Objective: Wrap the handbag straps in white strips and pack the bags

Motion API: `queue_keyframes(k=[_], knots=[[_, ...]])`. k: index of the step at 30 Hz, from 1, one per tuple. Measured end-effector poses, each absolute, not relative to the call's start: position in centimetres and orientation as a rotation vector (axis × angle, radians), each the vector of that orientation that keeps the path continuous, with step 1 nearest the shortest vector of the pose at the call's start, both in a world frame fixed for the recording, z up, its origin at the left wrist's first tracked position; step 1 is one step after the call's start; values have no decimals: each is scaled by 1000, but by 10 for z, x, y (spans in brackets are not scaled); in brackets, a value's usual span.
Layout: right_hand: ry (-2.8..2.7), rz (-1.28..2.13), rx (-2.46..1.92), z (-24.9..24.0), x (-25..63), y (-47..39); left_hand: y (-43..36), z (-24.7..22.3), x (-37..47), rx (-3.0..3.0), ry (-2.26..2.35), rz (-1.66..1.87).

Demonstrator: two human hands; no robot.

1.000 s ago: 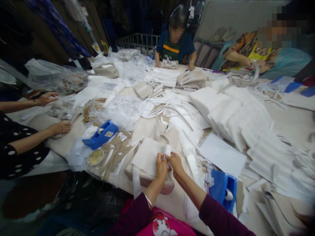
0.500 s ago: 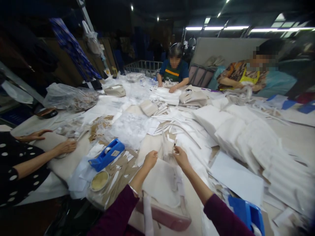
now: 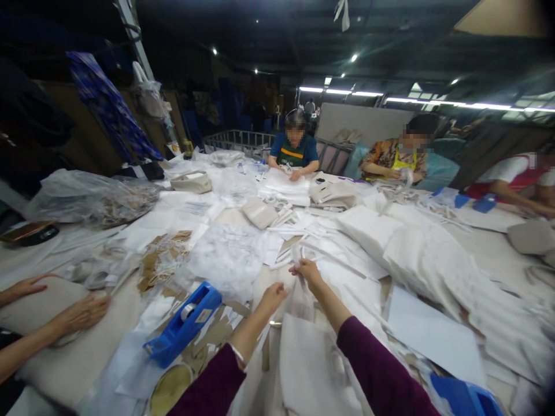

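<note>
My right hand (image 3: 309, 273), its fingers pinched together, holds a translucent whitish strip (image 3: 299, 294) that hangs over the top of a pale beige bag (image 3: 310, 364). Just left of it is my left hand (image 3: 273, 297), fingers curled closed; whatever lies between the fingertips is too small to make out. The bag lies below and between my forearms. A blue tape dispenser (image 3: 184, 323) stands left of my left forearm, with a round yellowish tin (image 3: 171, 387) beneath it.
At the left, another person's hands (image 3: 82, 312) rest on a beige piece. White padding (image 3: 433, 260) is heaped at the right, beside a white sheet (image 3: 433, 329) and a second blue dispenser (image 3: 463, 396). Three people work across the table.
The view has tilted up and shifted. My right hand has risen and moved closer to my left, drawing the whitish strip upward. The bag now appears lower.
</note>
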State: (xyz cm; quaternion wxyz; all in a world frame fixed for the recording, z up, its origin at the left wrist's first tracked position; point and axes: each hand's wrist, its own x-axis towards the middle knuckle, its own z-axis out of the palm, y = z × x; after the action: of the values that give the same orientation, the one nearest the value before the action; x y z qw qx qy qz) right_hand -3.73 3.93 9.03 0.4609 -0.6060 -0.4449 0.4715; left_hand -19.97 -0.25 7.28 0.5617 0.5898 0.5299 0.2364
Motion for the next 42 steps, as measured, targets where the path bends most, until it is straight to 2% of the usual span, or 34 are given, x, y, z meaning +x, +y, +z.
queue_keyframes(k=[3, 6, 11, 16, 19, 22, 25, 27, 30, 33, 38, 40, 42], knots=[[-1060, 1169, -1423, 107, -39, 3, 45, 119, -187, 1030, 877, 654], [-1026, 1258, -1294, 124, -38, -36, 71, 171, -164, 719, 711, 622], [-974, 1489, -986, 184, -13, -61, 52, 229, -134, 841, 594, 716], [-661, 1570, -747, 279, 30, -34, -3, 238, -124, 1156, 388, 782], [-604, 1364, -802, 327, 35, -24, -24, 232, -130, 1370, 434, 831], [-776, 1137, -830, 354, 19, -35, -33, 233, -146, 1724, 728, 1012], [-1087, 904, -853, 357, -2, -61, -42, 250, -165, 1757, 1032, 1192], [-1270, 737, -905, 350, -10, -78, -53, 267, -177, 1531, 905, 973], [-1546, 450, -1017, 335, -10, -95, -75, 292, -193, 1055, 479, 471], [-1803, 225, -1114, 323, -6, -103, -99, 309, -205, 835, 233, 280], [-1888, 117, -1196, 308, -9, -117, -123, 303, -207, 884, 276, 313], [-1696, 143, -1274, 296, -13, -129, -122, 291, -204, 870, 329, 395], [-1381, 321, -1369, 278, -21, -148, -118, 278, -201, 854, 367, 498]])
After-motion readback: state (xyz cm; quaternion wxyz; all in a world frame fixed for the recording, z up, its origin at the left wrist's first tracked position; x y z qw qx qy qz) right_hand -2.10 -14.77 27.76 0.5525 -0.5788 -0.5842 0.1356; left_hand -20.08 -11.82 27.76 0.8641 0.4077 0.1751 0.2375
